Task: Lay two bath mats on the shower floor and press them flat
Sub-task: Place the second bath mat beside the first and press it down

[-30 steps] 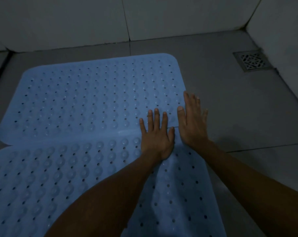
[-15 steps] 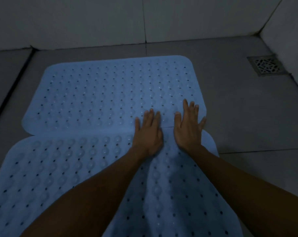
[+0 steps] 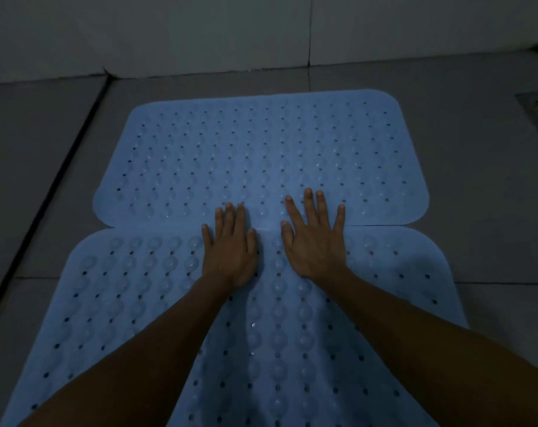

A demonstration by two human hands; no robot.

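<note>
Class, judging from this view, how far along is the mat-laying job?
Done: the far mat and near mat both lie on the shower floor. In hand: left hand and right hand press flat at their seam. Left: the near mat's middle looks slightly rippled.

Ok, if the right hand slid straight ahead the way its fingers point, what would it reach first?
The right hand would just cross more of the far mat. Past its edge comes bare floor, then probably the wall.
</note>
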